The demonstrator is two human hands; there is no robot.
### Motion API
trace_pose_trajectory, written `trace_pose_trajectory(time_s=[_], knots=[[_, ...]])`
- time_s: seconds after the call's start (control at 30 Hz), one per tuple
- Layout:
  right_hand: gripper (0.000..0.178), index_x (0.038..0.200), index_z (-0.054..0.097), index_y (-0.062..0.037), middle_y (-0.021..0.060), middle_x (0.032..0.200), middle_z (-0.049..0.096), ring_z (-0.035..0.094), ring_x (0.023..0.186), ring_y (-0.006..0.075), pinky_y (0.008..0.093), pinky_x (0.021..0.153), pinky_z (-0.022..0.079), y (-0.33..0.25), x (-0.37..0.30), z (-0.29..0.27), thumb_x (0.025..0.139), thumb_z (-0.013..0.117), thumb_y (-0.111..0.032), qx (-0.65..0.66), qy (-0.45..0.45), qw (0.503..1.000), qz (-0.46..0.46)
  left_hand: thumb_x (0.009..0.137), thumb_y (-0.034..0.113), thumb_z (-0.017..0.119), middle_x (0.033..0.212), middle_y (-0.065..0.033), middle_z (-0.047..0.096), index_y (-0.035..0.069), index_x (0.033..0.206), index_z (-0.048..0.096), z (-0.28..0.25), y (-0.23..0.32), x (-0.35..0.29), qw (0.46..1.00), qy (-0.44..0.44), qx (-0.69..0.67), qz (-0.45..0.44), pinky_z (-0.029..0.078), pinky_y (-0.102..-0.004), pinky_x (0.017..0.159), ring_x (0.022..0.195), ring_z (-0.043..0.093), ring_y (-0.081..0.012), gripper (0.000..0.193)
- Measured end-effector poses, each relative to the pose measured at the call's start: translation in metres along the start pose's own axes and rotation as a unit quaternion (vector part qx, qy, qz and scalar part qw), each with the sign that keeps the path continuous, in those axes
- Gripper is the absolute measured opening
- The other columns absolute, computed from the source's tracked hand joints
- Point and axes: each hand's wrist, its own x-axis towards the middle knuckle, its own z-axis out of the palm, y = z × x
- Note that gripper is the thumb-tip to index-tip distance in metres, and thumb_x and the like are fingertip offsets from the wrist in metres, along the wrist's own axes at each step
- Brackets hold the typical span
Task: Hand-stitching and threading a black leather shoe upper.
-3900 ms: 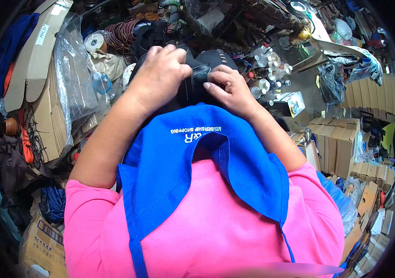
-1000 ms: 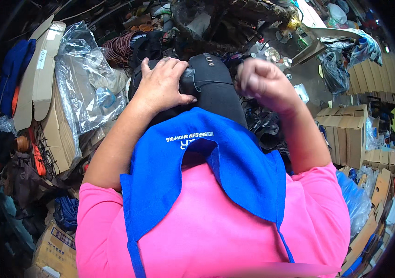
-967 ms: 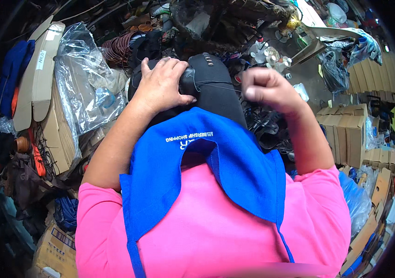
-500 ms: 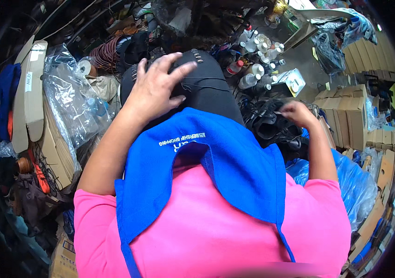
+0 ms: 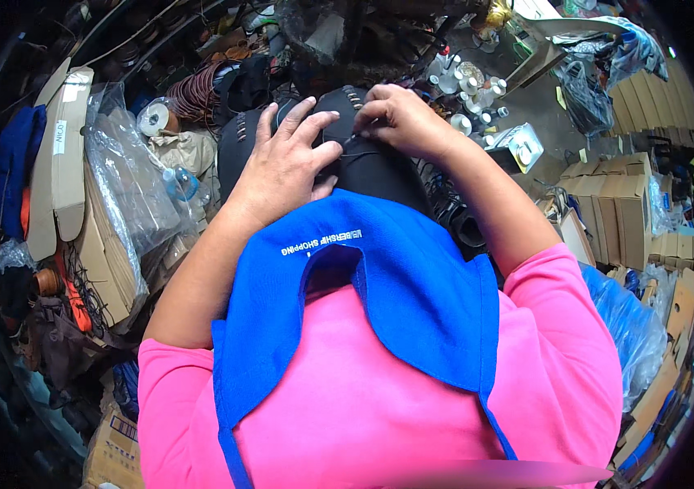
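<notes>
right now both hands rest on a black boot point(image 5: 363, 159) that lies on the person's lap, just above the top edge of a blue apron point(image 5: 396, 285). the left hand point(image 5: 282, 167) lies flat on the boot's upper with fingers spread, pressing it rather than gripping. the right hand point(image 5: 400, 122) has its fingers pinched together at a thin lace point(image 5: 345, 145) by the row of metal eyelets point(image 5: 352, 98). more black boots point(image 5: 457, 220) sit just beside the right forearm. clear plastic bags point(image 5: 123, 183) and flat cardboard point(image 5: 70, 138) lie left; small cardboard boxes point(image 5: 620, 212) stand right.
</notes>
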Motion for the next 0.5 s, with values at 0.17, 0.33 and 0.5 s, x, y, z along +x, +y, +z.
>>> trace_pose_trajectory(time_s=[0.17,0.33,0.5], knots=[[0.015,0.093,0.065,-0.0052,-0.0016,0.085,0.060,0.055,0.082,0.0094,0.0248,0.078,0.044,-0.006,-0.010,-0.007,0.084,0.069,-0.016,0.408,-0.122,0.883,0.196,0.070,0.023,0.076,0.116,-0.0056,0.058,0.012,0.104,0.063,0.007,-0.006,0.006,0.976,0.165,-0.140,-0.008,0.036,-0.0452,0.098,0.109,0.055,-0.0263,0.038],[0.019,0.095,0.064,-0.0030,-0.0039,0.089,0.061,0.053,0.085,0.0054,0.0220,0.080,0.042,-0.024,-0.013,-0.016,0.087,0.066,-0.020,0.527,-0.121,0.819,0.189,0.070,0.016,0.075,0.090,-0.0045,0.064,0.011,0.090,0.067,0.006,-0.004,0.013,0.957,0.236,-0.165,0.033,0.041,-0.0392,0.087,0.089,0.061,-0.0245,0.022],[0.025,0.104,0.065,-0.0030,-0.0002,0.097,0.061,0.055,0.093,0.0088,0.0251,0.086,0.042,-0.035,-0.010,-0.021,0.088,0.065,-0.022,0.484,-0.096,0.855,0.160,0.074,0.009,0.071,0.086,-0.0076,0.064,0.007,0.084,0.065,-0.034,0.000,0.000,0.942,0.273,-0.198,0.008,0.046,-0.0360,0.077,0.083,0.061,-0.0255,0.012]])
